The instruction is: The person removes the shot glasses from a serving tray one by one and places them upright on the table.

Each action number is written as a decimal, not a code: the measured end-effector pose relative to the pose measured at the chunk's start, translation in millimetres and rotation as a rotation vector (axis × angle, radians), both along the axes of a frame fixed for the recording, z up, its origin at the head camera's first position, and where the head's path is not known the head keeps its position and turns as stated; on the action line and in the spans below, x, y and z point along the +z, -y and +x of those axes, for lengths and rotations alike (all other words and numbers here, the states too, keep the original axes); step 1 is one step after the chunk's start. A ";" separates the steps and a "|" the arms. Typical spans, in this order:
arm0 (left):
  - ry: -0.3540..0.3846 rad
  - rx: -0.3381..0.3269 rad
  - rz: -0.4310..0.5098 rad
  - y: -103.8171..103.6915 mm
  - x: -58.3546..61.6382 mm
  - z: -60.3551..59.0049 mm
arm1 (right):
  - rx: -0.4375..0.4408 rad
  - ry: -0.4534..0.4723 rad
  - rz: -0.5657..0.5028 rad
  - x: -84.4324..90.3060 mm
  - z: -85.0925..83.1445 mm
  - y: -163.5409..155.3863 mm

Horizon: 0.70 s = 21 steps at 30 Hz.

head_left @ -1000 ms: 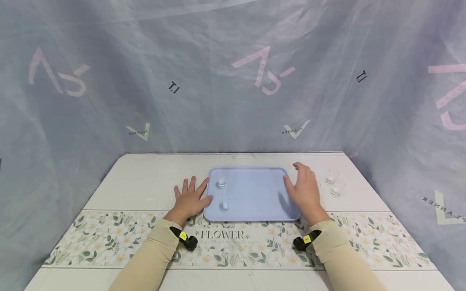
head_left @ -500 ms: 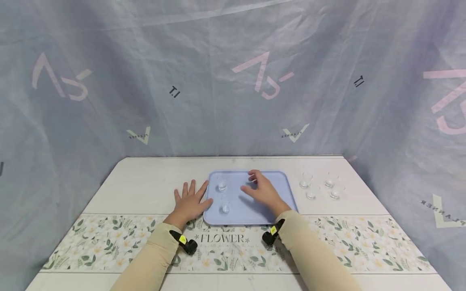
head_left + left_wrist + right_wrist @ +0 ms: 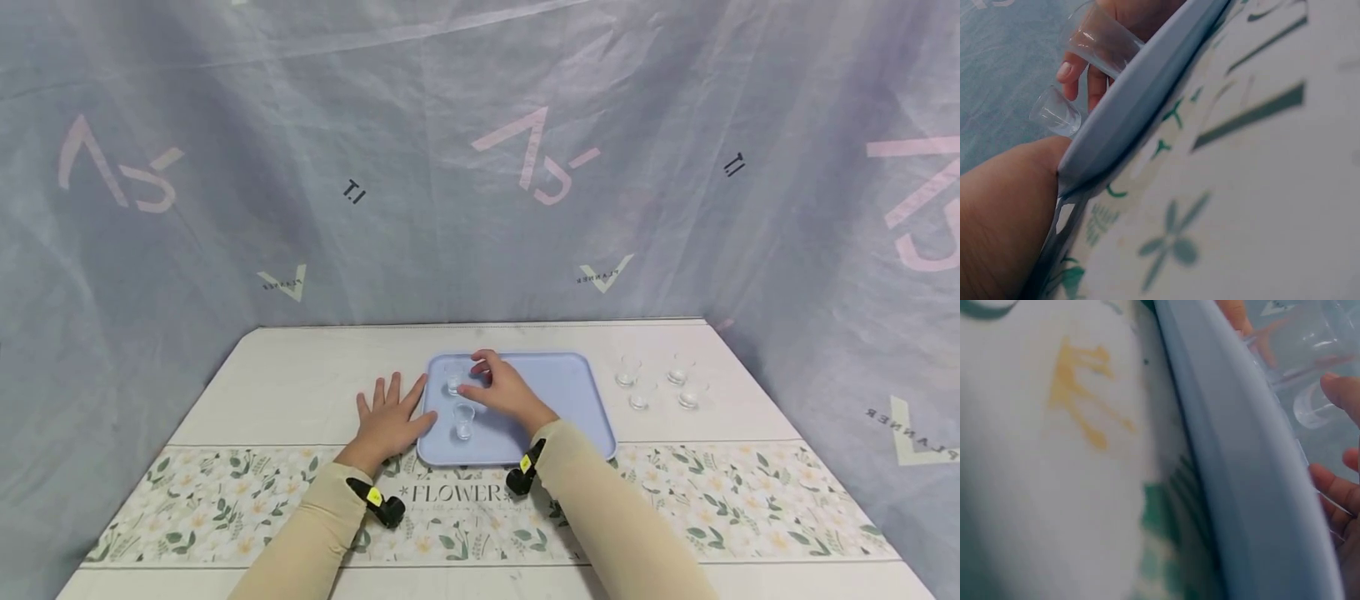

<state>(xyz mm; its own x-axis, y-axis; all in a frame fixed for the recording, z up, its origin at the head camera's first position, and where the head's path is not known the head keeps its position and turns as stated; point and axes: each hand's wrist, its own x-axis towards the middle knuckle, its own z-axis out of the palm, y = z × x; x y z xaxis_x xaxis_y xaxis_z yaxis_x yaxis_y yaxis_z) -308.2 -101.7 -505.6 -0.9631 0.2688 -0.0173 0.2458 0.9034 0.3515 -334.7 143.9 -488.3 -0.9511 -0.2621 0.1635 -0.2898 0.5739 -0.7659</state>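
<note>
My left hand (image 3: 388, 427) lies with spread fingers on the table at the left edge of the light blue tray (image 3: 555, 392), its thumb over the rim. My right hand (image 3: 508, 396) hovers over the tray's left half, thumb and fingers bent and apart. Its thumb tip is right at the far small clear glass (image 3: 454, 379). The near small glass (image 3: 463, 423) stands in front of it on the tray. In the right wrist view, right-hand fingers (image 3: 1341, 394) show beside a clear glass (image 3: 1310, 344) behind the tray rim. The left wrist view shows both glasses beyond the rim.
Several more clear glasses, among them one nearer the tray (image 3: 628, 372) and one farther right (image 3: 688, 395), stand on the white table right of the tray. A floral cloth strip (image 3: 262, 500) runs along the front. Grey-blue curtains (image 3: 420, 167) enclose the back and sides.
My right hand has moved left from the tray's right edge to the far glass on the left, uncovering glasses at the right. My left hand has stayed in place.
</note>
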 end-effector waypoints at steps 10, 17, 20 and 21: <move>-0.017 0.000 0.001 0.2 0.9 3.6 | 0.034 -0.002 0.015 -4.9 -6.2 13.9; -0.022 0.004 -0.005 -0.8 -1.3 4.0 | 0.034 -0.027 0.045 -10.1 -13.0 20.7; -0.028 0.004 0.005 -1.2 -0.4 2.5 | 0.031 -0.045 0.072 -9.1 -15.5 22.8; -0.030 0.004 0.008 -1.1 -0.1 1.9 | 0.033 -0.053 0.078 -8.4 -15.9 23.6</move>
